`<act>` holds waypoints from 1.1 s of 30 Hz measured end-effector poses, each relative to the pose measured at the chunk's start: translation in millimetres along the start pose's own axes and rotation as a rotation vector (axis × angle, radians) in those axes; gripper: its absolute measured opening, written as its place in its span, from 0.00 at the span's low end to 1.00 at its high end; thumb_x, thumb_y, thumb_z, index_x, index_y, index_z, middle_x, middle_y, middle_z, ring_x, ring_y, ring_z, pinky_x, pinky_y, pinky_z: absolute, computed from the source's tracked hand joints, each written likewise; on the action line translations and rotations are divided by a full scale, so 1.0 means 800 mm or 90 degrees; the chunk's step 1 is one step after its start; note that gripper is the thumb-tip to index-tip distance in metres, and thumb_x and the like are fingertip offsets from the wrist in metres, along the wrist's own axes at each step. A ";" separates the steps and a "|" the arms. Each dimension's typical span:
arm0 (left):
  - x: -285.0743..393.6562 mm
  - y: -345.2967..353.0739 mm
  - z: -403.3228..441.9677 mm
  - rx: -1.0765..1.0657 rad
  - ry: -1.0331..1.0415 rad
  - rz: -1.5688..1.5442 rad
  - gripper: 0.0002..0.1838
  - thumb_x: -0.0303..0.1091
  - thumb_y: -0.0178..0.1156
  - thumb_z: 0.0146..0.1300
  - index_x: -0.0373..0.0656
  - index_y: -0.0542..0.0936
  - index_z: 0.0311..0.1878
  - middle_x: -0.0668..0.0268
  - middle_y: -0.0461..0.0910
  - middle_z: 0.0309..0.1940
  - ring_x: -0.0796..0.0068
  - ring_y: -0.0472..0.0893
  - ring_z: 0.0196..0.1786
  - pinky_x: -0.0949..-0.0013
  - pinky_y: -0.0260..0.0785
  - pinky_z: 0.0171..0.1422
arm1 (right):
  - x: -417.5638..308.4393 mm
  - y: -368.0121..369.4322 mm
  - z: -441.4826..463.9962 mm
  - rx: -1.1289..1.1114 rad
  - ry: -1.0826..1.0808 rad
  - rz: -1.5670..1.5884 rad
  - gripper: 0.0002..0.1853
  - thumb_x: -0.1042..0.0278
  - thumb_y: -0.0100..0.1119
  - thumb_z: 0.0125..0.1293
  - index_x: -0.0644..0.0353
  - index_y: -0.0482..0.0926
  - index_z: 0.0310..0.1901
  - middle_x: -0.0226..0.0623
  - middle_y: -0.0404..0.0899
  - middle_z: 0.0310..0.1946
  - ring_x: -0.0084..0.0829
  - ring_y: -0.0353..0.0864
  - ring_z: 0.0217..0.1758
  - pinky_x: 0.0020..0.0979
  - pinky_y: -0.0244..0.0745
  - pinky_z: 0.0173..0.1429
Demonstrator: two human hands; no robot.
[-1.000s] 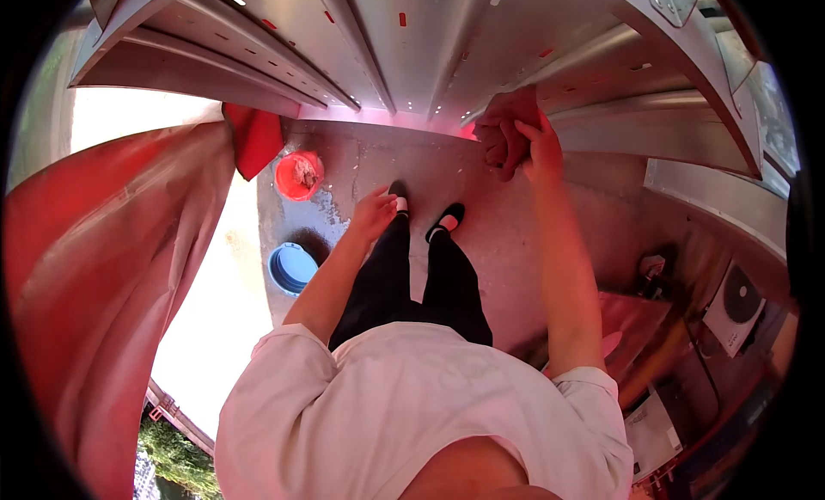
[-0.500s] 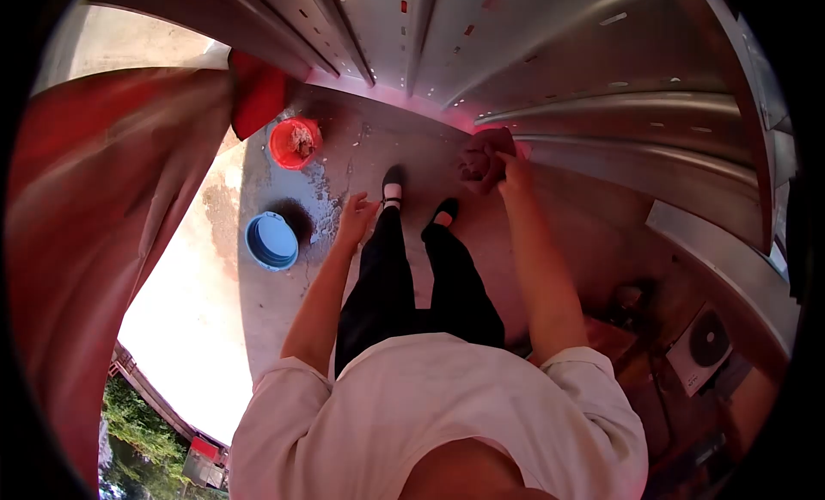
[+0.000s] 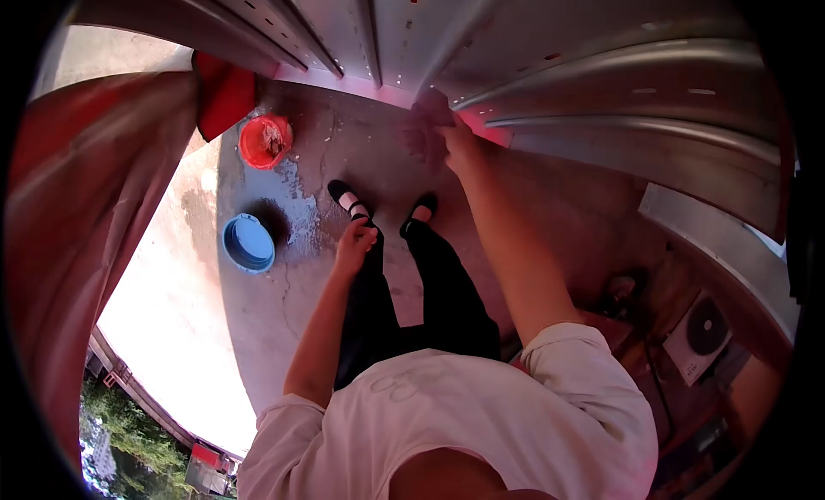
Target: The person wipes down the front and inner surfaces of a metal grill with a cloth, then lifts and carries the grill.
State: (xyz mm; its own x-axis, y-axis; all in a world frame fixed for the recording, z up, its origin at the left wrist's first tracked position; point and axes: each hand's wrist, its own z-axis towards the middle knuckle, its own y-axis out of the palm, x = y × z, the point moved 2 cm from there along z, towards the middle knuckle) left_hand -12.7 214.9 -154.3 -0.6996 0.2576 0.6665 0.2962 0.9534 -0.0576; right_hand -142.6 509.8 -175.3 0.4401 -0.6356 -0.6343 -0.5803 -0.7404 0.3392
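A crumpled, dark reddish cloth (image 3: 423,132) hangs from my right hand (image 3: 461,147), which is closed on it. Arm stretched forward, I have the cloth up close to the lower edge of a ribbed metal panel (image 3: 593,79) with small slots. Whether the cloth touches the panel I cannot tell. My left hand (image 3: 353,245) hangs in front of my left leg, its fingers loosely bent and partly apart, with nothing visible in it.
A red bucket (image 3: 247,147) with something pale inside stands at the left on the concrete floor (image 3: 296,319). Nearer is a blue basin (image 3: 230,252), beside a wet patch. A red sheet (image 3: 94,173) hangs at far left. A boxy unit with a round fan grille (image 3: 706,326) is at right.
My right hand has moved the cloth forward and left along the metal panel. My left hand has dropped slightly and its fingers have curled more. My left foot has shifted left.
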 end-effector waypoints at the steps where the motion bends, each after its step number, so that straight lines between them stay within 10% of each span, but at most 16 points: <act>1: 0.006 0.001 0.000 0.012 0.017 -0.005 0.20 0.36 0.63 0.61 0.34 0.74 0.53 0.64 0.80 0.33 0.78 0.78 0.34 0.77 0.68 0.36 | 0.016 -0.013 -0.021 0.024 0.050 0.017 0.33 0.86 0.53 0.55 0.57 0.65 0.65 0.38 0.74 0.53 0.34 0.74 0.55 0.33 0.75 0.53; 7: -0.035 -0.002 0.033 -0.053 -0.027 0.076 0.13 0.38 0.60 0.62 0.35 0.80 0.34 0.65 0.81 0.24 0.78 0.80 0.31 0.72 0.71 0.38 | 0.106 -0.173 -0.052 0.226 0.143 -0.134 0.37 0.86 0.52 0.52 0.53 0.64 0.67 0.40 0.70 0.58 0.36 0.71 0.59 0.33 0.71 0.58; 15: -0.108 0.030 0.090 -0.074 0.030 0.284 0.09 0.34 0.58 0.60 0.38 0.79 0.36 0.52 0.80 0.30 0.52 0.81 0.37 0.60 0.72 0.42 | 0.130 -0.290 0.088 0.303 0.073 -0.463 0.36 0.83 0.51 0.53 0.52 0.64 0.67 0.43 0.69 0.59 0.38 0.70 0.60 0.36 0.71 0.57; 21: -0.209 0.035 0.132 -0.153 0.060 0.287 0.07 0.30 0.58 0.59 0.38 0.78 0.38 0.53 0.79 0.35 0.51 0.80 0.39 0.60 0.71 0.44 | 0.229 -0.312 0.278 0.292 0.090 -0.227 0.23 0.78 0.54 0.55 0.63 0.73 0.55 0.43 0.75 0.51 0.34 0.76 0.50 0.35 0.73 0.51; 23: -0.228 0.031 0.143 -0.171 -0.002 0.321 0.07 0.30 0.59 0.58 0.38 0.78 0.38 0.52 0.78 0.37 0.50 0.79 0.41 0.57 0.71 0.45 | 0.221 -0.227 0.288 0.131 0.031 -1.103 0.20 0.76 0.51 0.57 0.62 0.74 0.54 0.43 0.76 0.50 0.37 0.78 0.46 0.36 0.74 0.50; 27: -0.246 0.029 0.165 -0.206 0.011 0.321 0.10 0.30 0.60 0.58 0.38 0.76 0.41 0.53 0.78 0.38 0.51 0.79 0.40 0.57 0.71 0.44 | 0.310 -0.226 0.449 0.545 0.086 -0.232 0.25 0.74 0.46 0.60 0.54 0.71 0.61 0.48 0.72 0.59 0.44 0.79 0.52 0.35 0.72 0.56; 29: -0.227 0.034 0.176 -0.212 0.020 0.256 0.11 0.29 0.60 0.58 0.38 0.76 0.44 0.54 0.78 0.38 0.54 0.80 0.39 0.60 0.72 0.43 | 0.309 -0.116 0.425 0.496 -0.027 -0.810 0.19 0.70 0.49 0.62 0.56 0.78 0.54 0.47 0.76 0.55 0.43 0.78 0.55 0.34 0.74 0.55; 32: -0.207 0.037 0.176 -0.222 0.010 0.145 0.12 0.29 0.60 0.58 0.38 0.75 0.45 0.54 0.78 0.39 0.56 0.80 0.37 0.61 0.72 0.42 | 0.305 -0.076 0.395 0.050 -0.231 -0.997 0.20 0.75 0.50 0.58 0.56 0.80 0.52 0.48 0.79 0.51 0.40 0.80 0.53 0.32 0.72 0.55; 33: -0.207 0.035 0.175 -0.226 0.013 0.148 0.12 0.29 0.60 0.58 0.37 0.75 0.45 0.54 0.77 0.39 0.57 0.81 0.37 0.62 0.72 0.41 | 0.305 -0.083 0.378 0.039 -0.094 -0.867 0.22 0.78 0.50 0.55 0.56 0.80 0.52 0.47 0.81 0.48 0.38 0.80 0.50 0.31 0.73 0.54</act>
State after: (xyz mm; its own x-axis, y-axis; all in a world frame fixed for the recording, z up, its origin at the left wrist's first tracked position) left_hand 20.5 221.3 -370.7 -0.5759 0.4522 0.6811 0.6522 0.7565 0.0492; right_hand -203.7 470.3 -562.6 0.6075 0.6116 -0.5068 0.2172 -0.7416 -0.6347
